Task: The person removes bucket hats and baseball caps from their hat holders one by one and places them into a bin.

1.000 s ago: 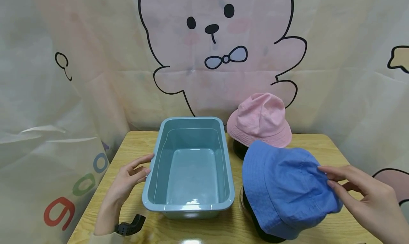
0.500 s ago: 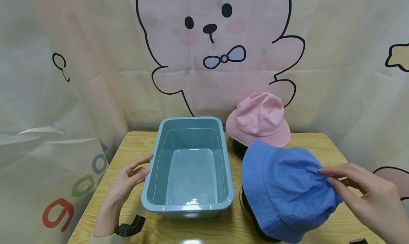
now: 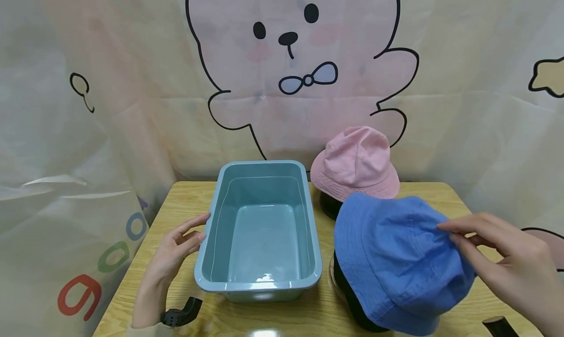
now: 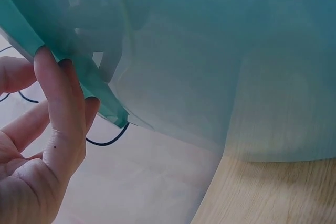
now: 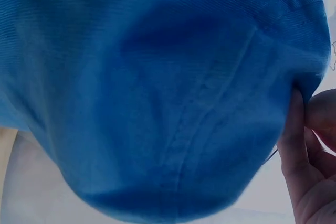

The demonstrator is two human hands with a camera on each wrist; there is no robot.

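My left hand [image 3: 174,249] rests with its fingertips against the left rim of a light blue plastic basin [image 3: 202,273]; in the left wrist view its fingers [image 4: 58,93] touch the underside of that rim. A blue bucket hat [image 3: 396,258] lies tilted on its side to the right of the basin, its brim facing left. Below the brim a black support [image 3: 352,302] partly shows. Thumb and fingertips of my right hand [image 3: 515,258] pinch cloth at the hat's crown; the right wrist view shows the fold between the fingers [image 5: 296,150].
Behind the blue hat, a pink bucket hat [image 3: 357,165] sits on a black support [image 3: 329,205]. Everything stands on a wooden table [image 3: 238,320] before a printed cloth backdrop [image 3: 150,48]. A dark device end [image 3: 500,326] shows at the lower right.
The pinched crown of the blue hat has shifted slightly right, with my right hand slightly higher. The dark device end has come further into view. My left hand and the basin look unchanged.
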